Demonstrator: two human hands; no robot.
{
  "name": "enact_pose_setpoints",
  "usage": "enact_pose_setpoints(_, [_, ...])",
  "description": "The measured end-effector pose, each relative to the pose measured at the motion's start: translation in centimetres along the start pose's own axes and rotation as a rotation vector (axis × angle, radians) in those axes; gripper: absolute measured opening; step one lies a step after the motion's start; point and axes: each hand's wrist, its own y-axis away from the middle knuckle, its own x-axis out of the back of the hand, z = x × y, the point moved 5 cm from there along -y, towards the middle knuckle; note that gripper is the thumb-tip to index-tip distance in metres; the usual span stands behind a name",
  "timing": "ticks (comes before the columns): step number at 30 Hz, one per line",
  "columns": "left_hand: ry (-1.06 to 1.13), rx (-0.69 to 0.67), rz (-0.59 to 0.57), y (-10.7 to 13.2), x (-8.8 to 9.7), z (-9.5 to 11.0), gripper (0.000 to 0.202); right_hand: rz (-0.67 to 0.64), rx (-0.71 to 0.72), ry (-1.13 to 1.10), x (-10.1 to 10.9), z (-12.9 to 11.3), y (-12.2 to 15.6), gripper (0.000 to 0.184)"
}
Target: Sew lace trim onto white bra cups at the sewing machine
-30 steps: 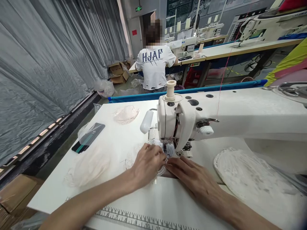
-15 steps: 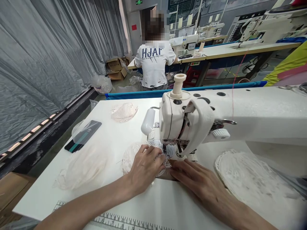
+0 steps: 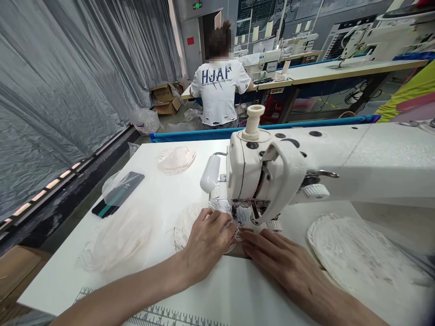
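Note:
A white sewing machine point(image 3: 306, 167) stands on the white table point(image 3: 163, 199). My left hand point(image 3: 207, 240) lies flat, fingers spread, on a round white lace piece point(image 3: 185, 222) just in front of the needle. My right hand point(image 3: 272, 256) rests flat beside it, fingers stretched toward the presser foot point(image 3: 243, 215), pressing on the lace edge and a brownish strip under it. Both hands touch the fabric and neither grips it.
A stack of white lace pieces point(image 3: 356, 258) lies at the right, a pale folded piece point(image 3: 117, 240) at the left, another point(image 3: 176, 159) at the back. A phone in a clear bag point(image 3: 118, 192) lies at the left. A person in a white shirt point(image 3: 219, 90) works behind.
Over the second the view shifted, so the machine head sits higher and further right in the picture. My hands stay at the needle, with more of the lace showing left of my left hand.

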Motion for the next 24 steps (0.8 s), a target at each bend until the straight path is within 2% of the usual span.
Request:
enact_pose_setpoints(5, [-0.012, -0.025, 0.029, 0.1, 0.3, 0.5, 0.012, 0.035, -0.033, -0.032, 0.4, 0.2, 0.0, 0.032])
enact_pose_setpoints(9, [-0.003, -0.047, 0.024, 0.3, 0.5, 1.1, 0.012, 0.092, -0.147, -0.096, 0.5, 1.2, 0.1, 0.031])
enact_pose_setpoints(12, [-0.023, -0.065, 0.037, 0.6, 0.9, 1.8, 0.012, 0.091, -0.194, -0.129, -0.1, 1.9, -0.1, 0.041])
enact_pose_setpoints(15, [-0.018, -0.070, 0.023, 0.8, 1.1, 2.4, 0.010, 0.020, -0.202, -0.094, -1.2, 2.0, -0.6, 0.050])
enact_pose_setpoints(18, [-0.019, -0.078, 0.014, 1.0, 1.1, 2.7, 0.012, -0.031, -0.196, -0.045, -2.1, 1.8, -1.2, 0.048])
enact_pose_setpoints(24, [0.011, -0.091, -0.014, 1.3, 0.8, 2.9, 0.010, 0.016, -0.122, 0.069, -2.5, 0.8, -1.8, 0.043])
